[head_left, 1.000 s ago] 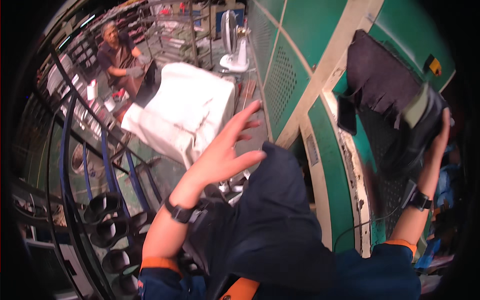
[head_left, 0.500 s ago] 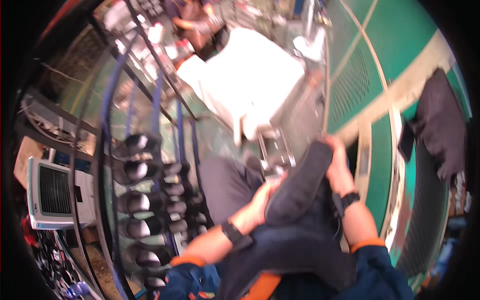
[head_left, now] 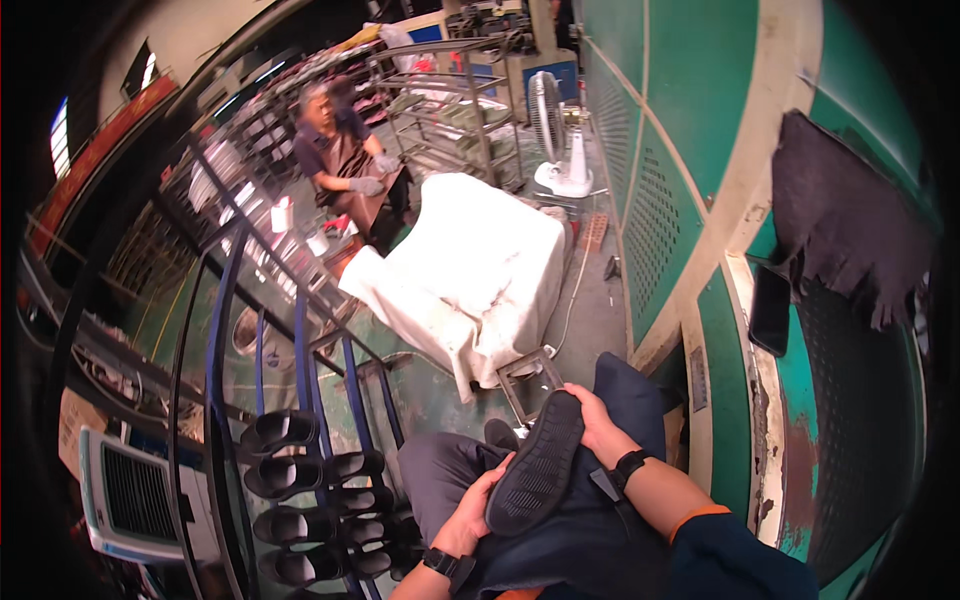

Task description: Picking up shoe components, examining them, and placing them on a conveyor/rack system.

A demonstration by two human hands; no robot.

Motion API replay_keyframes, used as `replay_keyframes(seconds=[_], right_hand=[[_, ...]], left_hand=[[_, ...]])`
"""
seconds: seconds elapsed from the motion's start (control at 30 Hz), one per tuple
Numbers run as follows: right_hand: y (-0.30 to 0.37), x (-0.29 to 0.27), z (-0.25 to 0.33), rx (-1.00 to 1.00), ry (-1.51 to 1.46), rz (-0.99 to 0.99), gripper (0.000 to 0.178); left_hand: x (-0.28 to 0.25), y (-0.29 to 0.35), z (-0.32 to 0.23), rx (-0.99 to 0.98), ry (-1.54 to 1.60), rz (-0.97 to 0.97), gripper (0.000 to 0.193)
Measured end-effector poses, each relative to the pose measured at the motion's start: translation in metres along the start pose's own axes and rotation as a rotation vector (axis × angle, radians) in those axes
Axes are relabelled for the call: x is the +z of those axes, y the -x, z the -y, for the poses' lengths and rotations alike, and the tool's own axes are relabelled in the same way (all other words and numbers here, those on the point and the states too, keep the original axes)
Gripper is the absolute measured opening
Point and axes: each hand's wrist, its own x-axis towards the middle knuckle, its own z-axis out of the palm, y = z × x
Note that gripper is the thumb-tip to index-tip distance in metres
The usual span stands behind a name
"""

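Observation:
A black slipper [head_left: 538, 465] lies tilted over my lap, its grooved sole facing up toward me. Its lower end, at the near left, is gripped along the edge by my left hand [head_left: 474, 508]. My right hand [head_left: 598, 422] holds the far end from the right side, with the fingers partly behind it. The slipper's upper side is turned away and hidden. Both wrists wear dark bands. Beneath the slipper are my dark-clothed legs [head_left: 440, 470].
Black slippers [head_left: 290, 477] hang in rows on a blue-barred rack [head_left: 222, 370] at my left. Ahead stands a white-covered block [head_left: 470, 270], with a seated person [head_left: 345, 165] and a fan [head_left: 558, 140] beyond. Green machine panels [head_left: 725, 400] and a dark cloth [head_left: 850, 220] are at right.
The view has tilted up, bringing in more of the room ahead. Both hands still hold the slipper, whose sole now shows clear grooves.

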Motion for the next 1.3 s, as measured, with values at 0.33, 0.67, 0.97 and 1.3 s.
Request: replay_keyframes(seconds=[0.33, 0.67, 0.97, 1.3], right_hand=[[0.003, 0.002, 0.001, -0.067, 0.120, -0.174, 0.029], [0.014, 0.048, -0.009, -0.146, 0.863, 0.024, 0.042], [-0.007, 0.045, -0.015, -0.050, 0.681, 0.359, 0.038], [0.017, 0.061, -0.024, -0.215, 0.587, 0.341, 0.040]], left_hand=[[0.025, 0.001, -0.005, 0.060, -0.295, -0.126, 0.063], [0.049, -0.007, -0.050, 0.326, -0.796, -0.186, 0.072], [0.018, -0.139, -0.087, 0.295, -0.759, -0.200, 0.071], [0.040, -0.128, -0.065, 0.195, -0.436, -0.274, 0.034]])
